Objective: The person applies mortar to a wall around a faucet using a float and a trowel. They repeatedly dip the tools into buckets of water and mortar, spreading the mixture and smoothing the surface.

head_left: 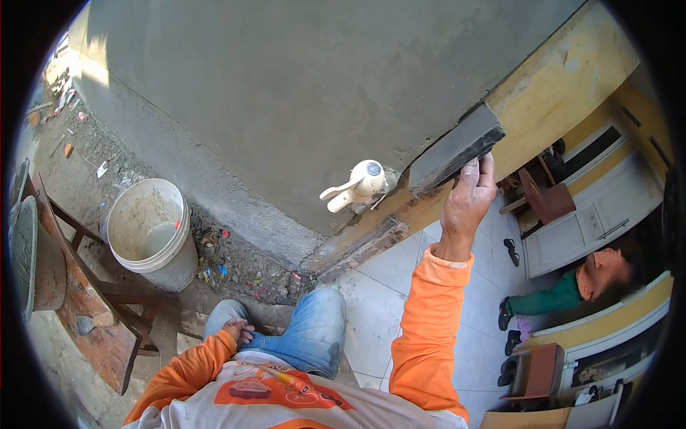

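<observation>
My right hand [471, 193] is closed on the lower edge of a flat grey rectangular block [457, 150] with a dark, rough side. The block lies against the wall's edge, where the wet grey plaster [300, 93] meets a yellow-painted strip [557, 79]. To its left, a white tap [366, 184] with a lever sticks out of the wall. My left hand [239, 331] rests on my thigh, its fingers curled in; whether anything is inside them is hidden.
A whitish bucket [150, 229] stands on the rubble at left. Beside it is a wooden bench [93, 336] with a small trowel-like tool [87, 324] on it and a tub [46, 264] behind. A person [572, 293] is on the tiled floor [379, 300] at right, near chairs [547, 196] and shoes.
</observation>
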A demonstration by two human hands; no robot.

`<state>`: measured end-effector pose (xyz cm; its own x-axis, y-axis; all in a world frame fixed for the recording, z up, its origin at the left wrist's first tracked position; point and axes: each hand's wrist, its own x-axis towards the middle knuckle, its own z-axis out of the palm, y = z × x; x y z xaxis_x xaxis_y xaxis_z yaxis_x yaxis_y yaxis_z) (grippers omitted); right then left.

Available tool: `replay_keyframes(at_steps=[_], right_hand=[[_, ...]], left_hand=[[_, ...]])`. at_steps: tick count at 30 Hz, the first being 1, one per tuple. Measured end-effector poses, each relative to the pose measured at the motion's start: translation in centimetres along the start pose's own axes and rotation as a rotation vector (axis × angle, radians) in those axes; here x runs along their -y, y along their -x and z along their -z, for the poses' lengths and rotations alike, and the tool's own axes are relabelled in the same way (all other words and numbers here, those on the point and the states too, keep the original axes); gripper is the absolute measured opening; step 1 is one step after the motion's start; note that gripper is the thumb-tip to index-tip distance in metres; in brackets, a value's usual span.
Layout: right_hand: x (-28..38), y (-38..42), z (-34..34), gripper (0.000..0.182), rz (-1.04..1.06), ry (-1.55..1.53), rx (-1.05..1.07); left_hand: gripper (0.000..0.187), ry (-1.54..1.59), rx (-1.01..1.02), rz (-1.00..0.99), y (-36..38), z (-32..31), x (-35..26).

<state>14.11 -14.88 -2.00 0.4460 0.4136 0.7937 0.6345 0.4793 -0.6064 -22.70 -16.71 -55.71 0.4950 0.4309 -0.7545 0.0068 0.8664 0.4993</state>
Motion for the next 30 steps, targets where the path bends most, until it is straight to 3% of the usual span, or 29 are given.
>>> replay_keyframes(at_steps=[12,30], right_hand=[[-1.0,-1.2,-1.4,0.029,0.093,0.055,-0.113],[1.7,-6.3,-1.0,0.031,0.211,0.106,-0.090]], left_hand=[[0.013,0.027,0.012,0.000,-0.3,0.2,0.0],[0.011,0.070,0.027,-0.026,-1.6,0.2,0.7]])
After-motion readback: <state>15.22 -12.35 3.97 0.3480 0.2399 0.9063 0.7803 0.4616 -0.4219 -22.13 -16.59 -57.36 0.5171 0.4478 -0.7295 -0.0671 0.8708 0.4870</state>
